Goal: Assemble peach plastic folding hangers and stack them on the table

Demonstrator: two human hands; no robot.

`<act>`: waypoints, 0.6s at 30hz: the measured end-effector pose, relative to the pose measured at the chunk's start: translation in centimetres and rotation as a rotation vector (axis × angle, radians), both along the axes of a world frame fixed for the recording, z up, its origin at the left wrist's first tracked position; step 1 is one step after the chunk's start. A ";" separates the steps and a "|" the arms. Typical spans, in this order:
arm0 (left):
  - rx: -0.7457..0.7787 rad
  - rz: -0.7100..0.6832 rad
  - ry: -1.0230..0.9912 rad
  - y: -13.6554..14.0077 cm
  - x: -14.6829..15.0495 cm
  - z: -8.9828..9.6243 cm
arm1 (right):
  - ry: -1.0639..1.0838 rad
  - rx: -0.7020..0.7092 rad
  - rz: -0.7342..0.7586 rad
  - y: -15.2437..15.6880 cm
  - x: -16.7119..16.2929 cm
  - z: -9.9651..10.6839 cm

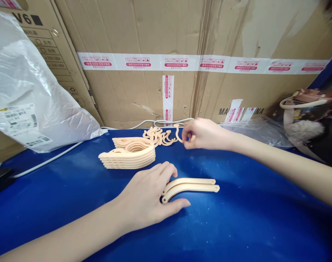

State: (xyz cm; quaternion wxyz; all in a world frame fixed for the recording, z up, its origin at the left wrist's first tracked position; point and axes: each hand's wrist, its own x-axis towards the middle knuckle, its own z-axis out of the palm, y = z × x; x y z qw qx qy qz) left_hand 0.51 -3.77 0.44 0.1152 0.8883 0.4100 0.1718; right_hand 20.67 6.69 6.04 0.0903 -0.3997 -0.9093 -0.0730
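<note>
My right hand [196,134] is closed in a pinch on a cream plastic hanger hook [178,133], held at the back of the table beside a small heap of similar hooks [156,136]. Nearer to me, my left hand [152,194] rests palm down with its thumb stretched out. Two curved cream hanger arms [192,184] lie side by side between that thumb and the fingers, their left ends close to the palm. Behind my left hand is a neat stack of cream folding hangers [127,158].
A large cardboard box [144,32] with printed tape stands along the back of the blue table [237,218]. At the left are a white plastic parcel [32,83], a white cable [51,160] and a dark object [0,179]. A bag [305,120] and clear plastic [260,130] lie at the right.
</note>
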 end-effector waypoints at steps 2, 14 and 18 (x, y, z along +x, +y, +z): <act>0.088 -0.031 0.002 -0.2 0.1 0.0 | 0.104 -0.144 0.071 -2.0 0.9 -0.6; 0.210 0.377 -0.090 4.3 -2.5 7.2 | 0.168 -0.306 0.032 -5.6 4.1 -3.4; 0.121 0.474 0.121 10.2 -3.9 8.9 | 0.195 -0.291 0.069 -5.7 4.2 -3.6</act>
